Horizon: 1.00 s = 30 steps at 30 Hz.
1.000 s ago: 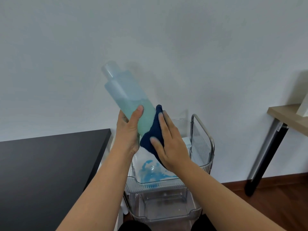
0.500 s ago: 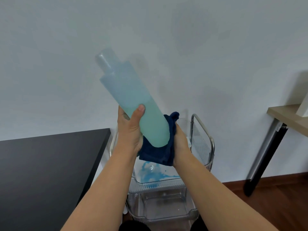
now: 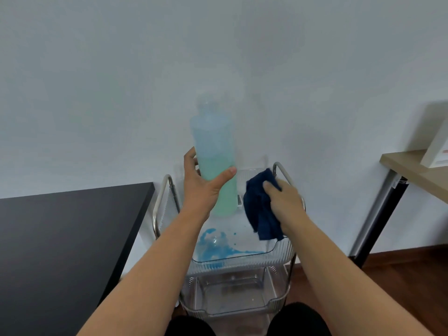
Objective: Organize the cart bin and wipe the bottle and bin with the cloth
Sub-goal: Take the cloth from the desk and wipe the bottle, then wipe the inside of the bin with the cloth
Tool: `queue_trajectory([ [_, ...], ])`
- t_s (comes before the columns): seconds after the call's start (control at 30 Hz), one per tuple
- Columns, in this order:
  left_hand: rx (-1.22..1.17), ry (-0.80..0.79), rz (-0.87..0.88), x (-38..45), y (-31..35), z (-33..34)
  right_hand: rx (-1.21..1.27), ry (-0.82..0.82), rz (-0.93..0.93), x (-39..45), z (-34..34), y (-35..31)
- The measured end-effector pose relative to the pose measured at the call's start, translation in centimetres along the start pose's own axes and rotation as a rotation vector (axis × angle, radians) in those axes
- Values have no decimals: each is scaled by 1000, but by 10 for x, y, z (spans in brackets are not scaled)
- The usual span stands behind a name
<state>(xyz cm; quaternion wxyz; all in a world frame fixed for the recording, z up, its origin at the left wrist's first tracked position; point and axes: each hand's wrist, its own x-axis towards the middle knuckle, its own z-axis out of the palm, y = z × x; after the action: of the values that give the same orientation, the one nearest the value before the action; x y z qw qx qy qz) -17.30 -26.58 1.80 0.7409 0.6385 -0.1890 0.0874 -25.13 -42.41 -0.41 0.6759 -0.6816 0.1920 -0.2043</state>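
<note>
Translucent bottle point(image 3: 213, 163), part-filled with pale green-blue liquid, now stands near upright over the cart's top bin point(image 3: 274, 251); half a second ago it leaned up-left. Left hand point(image 3: 201, 185) grips its lower half, thumb across the front. Cloth point(image 3: 260, 209), dark blue, has come off the bottle: earlier it cupped the base, now it hangs just beside the bottle, apart from it, bunched in the right hand point(image 3: 286, 202) above the bin's right side. Blue spill point(image 3: 213, 246) sits on the bin floor, unchanged. Lower bin point(image 3: 232, 297) visible beneath. Black table point(image 3: 60, 238) at left.
</note>
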Motion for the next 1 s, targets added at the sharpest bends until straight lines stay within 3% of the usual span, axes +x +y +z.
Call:
queue_trajectory([
  [0.23,142,-136,-199,3,-40,37,141,75,-71,22,-49,-39],
  [0.37,362,-254,-269,6,-66,56,191,74,-60,27,-57,-40],
  [0.53,411,-311,-356,9,-93,77,213,69,-34,36,-66,-33],
  [1.0,414,-354,-337,13,-130,104,217,-43,-59,47,-75,-18],
])
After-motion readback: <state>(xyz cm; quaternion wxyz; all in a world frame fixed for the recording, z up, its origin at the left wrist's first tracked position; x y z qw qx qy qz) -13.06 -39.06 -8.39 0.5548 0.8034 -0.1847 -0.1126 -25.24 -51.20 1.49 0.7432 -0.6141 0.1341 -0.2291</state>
